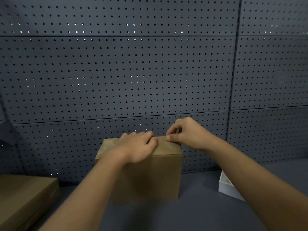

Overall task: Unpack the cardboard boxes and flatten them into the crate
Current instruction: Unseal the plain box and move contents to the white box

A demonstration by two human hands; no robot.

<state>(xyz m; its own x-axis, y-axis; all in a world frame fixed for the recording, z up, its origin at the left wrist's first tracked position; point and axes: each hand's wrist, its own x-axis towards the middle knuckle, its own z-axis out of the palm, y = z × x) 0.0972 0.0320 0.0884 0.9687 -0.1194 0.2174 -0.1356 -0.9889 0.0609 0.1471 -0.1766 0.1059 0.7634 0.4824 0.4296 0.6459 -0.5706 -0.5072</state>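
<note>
A flat brown cardboard box (25, 197) lies at the counter's (200, 205) left edge. The upright brown cardboard carton (150, 172), still sealed, stands at centre. The left hand (136, 147) presses its top with relaxed fingers; the right hand (185, 132) pinches at the tape by the far edge. If the tape tears short or the pressing slackens, the carton may tip toward the white tray (228, 187).

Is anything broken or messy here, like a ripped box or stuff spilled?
Nothing stands out. The box stands upright and shut, with no tears showing. The left hand rests on its top and the right hand picks at the top's far edge. Another box lies flat at left.
</note>
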